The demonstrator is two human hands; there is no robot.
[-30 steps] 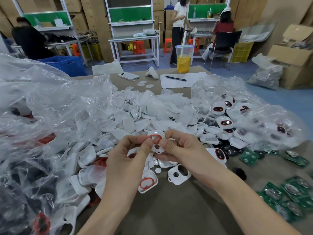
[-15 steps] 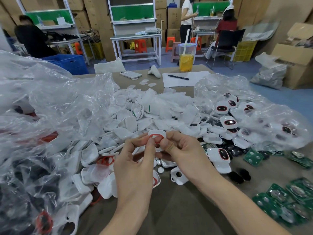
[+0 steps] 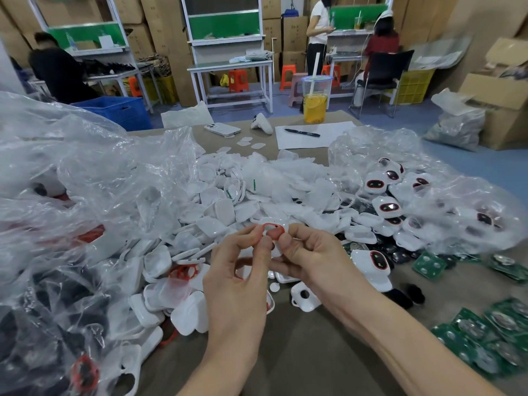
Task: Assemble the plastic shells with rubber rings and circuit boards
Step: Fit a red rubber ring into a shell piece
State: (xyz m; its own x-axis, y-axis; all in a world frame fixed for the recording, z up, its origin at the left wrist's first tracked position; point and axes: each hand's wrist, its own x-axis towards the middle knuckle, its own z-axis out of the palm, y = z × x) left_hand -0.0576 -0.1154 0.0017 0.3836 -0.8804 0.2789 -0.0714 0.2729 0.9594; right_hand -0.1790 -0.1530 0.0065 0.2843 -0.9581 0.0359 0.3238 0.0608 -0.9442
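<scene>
Both hands up over the table, just nearer you than the pile of white shells (image 3: 228,201). Your right hand (image 3: 311,252) pinches the shell (image 3: 271,219), thumb on its right edge; your left hand (image 3: 240,270) pinches the red ring (image 3: 273,224) at the shell's left rim. The ring sits round the shell's opening, seating not done imo.

Handling: the shell's prob light, stiff, thin-walled and glossy, so it's slippy. Hold it by the outer edges, not across the hole. The ring looks soft and stretchy, so work it round bit by bit w/ fingertips, or it could pop out.

Left of the shell, a big clear bag (image 3: 85,181) holds more white shells, red rings and dark bits. Right of it, another clear bag (image 3: 457,201) has shells w/ red-rimmed dark windows. Green boards (image 3: 485,332) lie loose, right and nearer you. Beyond the shell, a cup (image 3: 314,104) of yellow drink.
</scene>
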